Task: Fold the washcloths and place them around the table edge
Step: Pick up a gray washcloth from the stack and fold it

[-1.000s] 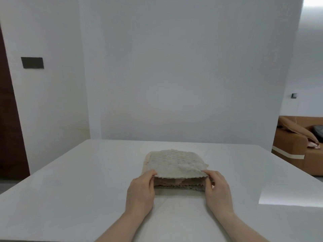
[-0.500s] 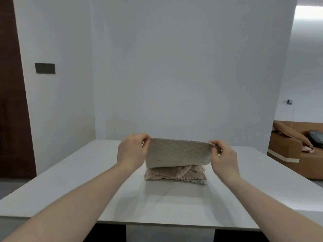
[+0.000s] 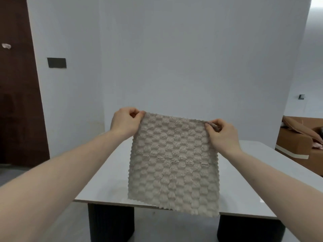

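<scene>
A beige bubble-textured washcloth (image 3: 173, 163) hangs fully unfolded in the air in front of me, above the white table (image 3: 108, 182). My left hand (image 3: 125, 122) pinches its top left corner. My right hand (image 3: 222, 135) pinches its top right corner. The cloth's lower edge dangles past the table's near edge. The hanging cloth hides the pile of other washcloths that lay on the table.
The table stands on dark ribbed legs (image 3: 111, 224). A white wall rises right behind it. A dark wooden door (image 3: 17, 84) is at the left. A brown sofa (image 3: 300, 142) with cushions sits at the far right.
I have lifted the top washcloth off the pile and raised it. It has dropped open from a folded strip into a full square. My view has pulled back from the table.
</scene>
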### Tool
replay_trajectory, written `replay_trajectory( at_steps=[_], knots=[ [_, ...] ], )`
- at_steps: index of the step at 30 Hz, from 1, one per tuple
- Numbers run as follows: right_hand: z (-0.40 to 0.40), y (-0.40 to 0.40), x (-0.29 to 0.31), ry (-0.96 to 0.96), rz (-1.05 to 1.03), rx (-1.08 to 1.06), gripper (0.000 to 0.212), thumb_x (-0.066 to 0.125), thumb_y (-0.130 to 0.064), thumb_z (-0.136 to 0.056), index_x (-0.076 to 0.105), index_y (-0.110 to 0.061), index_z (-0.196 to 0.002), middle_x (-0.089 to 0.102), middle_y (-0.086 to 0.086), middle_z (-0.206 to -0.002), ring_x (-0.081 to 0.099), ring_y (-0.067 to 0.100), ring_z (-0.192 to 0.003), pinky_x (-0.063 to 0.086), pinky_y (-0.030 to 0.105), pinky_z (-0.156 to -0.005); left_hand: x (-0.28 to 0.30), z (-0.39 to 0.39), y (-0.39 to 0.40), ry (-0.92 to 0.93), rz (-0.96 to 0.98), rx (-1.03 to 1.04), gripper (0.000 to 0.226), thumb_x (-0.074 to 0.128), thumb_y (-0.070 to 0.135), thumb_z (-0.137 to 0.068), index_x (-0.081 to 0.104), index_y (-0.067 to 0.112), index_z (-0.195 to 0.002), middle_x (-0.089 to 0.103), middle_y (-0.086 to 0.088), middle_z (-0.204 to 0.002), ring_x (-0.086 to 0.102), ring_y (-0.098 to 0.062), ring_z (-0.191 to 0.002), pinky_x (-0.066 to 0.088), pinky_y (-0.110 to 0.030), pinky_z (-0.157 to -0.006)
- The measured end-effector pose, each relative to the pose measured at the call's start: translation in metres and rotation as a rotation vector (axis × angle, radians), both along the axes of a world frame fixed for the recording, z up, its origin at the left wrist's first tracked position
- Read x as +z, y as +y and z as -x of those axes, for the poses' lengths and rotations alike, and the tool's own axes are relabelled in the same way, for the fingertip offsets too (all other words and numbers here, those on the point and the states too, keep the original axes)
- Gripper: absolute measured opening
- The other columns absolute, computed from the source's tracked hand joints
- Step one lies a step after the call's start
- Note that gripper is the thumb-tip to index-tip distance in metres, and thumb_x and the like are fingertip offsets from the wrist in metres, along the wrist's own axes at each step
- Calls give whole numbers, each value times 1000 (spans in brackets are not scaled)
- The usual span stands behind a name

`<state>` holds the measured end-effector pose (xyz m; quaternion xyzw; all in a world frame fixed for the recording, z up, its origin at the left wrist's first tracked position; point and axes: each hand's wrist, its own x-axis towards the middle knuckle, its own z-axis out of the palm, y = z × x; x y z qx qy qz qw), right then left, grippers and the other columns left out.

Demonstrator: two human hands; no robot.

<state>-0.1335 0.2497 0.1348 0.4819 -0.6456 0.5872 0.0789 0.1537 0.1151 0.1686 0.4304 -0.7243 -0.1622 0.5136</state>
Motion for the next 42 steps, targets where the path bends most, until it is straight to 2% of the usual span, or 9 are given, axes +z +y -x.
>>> replay_trajectory(
  at_steps=[6,9,11,15,20,25,31,35,42],
  knots=[
    [17,-21,-46,-3,-249,-18,19,73,-41,-86,76,-24,-80,72,-8,-75,67,12,-76,52,30,-71,-50,7,-25,-82,-303,-28,29,68,44,-92,75,19,-79,72,2,-83,66,-20,-85,47,-28,-74],
    [27,-29,-64,-15,-306,-29,19,75,-41,-85,76,-24,-77,72,-7,-73,67,12,-74,53,31,-69,-71,17,-36,-74,-381,-40,30,66,43,-94,75,19,-77,73,2,-75,66,-20,-77,52,-29,-73],
    [32,-38,-71,-16,-327,-28,17,75,-39,-85,77,-23,-78,72,-7,-73,67,12,-75,52,29,-68,-81,27,-42,-32,-427,-63,29,64,37,-96,74,19,-77,74,4,-68,67,-17,-65,51,-26,-63],
    [42,-57,-79,9,-355,-46,14,75,-38,-86,77,-24,-82,72,-9,-76,66,11,-78,46,26,-69,-91,45,-52,88,-500,-88,22,61,28,-99,72,15,-86,77,4,-72,70,-15,-56,51,-26,-55],
    [50,-76,-86,25,-371,-40,9,74,-34,-87,77,-26,-83,72,-11,-78,66,12,-81,50,28,-74,-101,58,-68,136,-528,-60,14,63,26,-96,73,17,-92,77,7,-73,74,-16,-64,59,-31,-61],
    [51,-86,-90,28,-368,-39,6,74,-28,-87,76,-23,-85,72,-7,-80,66,18,-84,51,30,-78,-107,61,-70,114,-533,-40,21,66,37,-92,73,18,-89,77,9,-73,76,-20,-72,64,-38,-71],
    [45,-81,-93,61,-395,5,9,68,-25,-92,77,-22,-90,73,-6,-87,65,16,-89,49,29,-80,-109,53,-67,113,-545,-29,25,62,40,-96,74,19,-88,77,9,-73,75,-19,-75,63,-35,-67],
    [41,-70,-93,85,-421,23,11,66,-27,-92,77,-24,-91,73,-8,-88,66,13,-89,51,30,-81,-109,44,-62,82,-544,-26,19,68,37,-89,78,22,-81,78,4,-78,76,-22,-79,64,-37,-75],
    [33,-33,-91,153,-447,80,6,71,-32,-88,74,-31,-83,71,-14,-78,66,1,-77,46,19,-61,-108,24,-32,-19,-523,-55,12,68,16,-82,78,23,-80,77,0,-81,75,-19,-84,55,-26,-57]
  ],
)
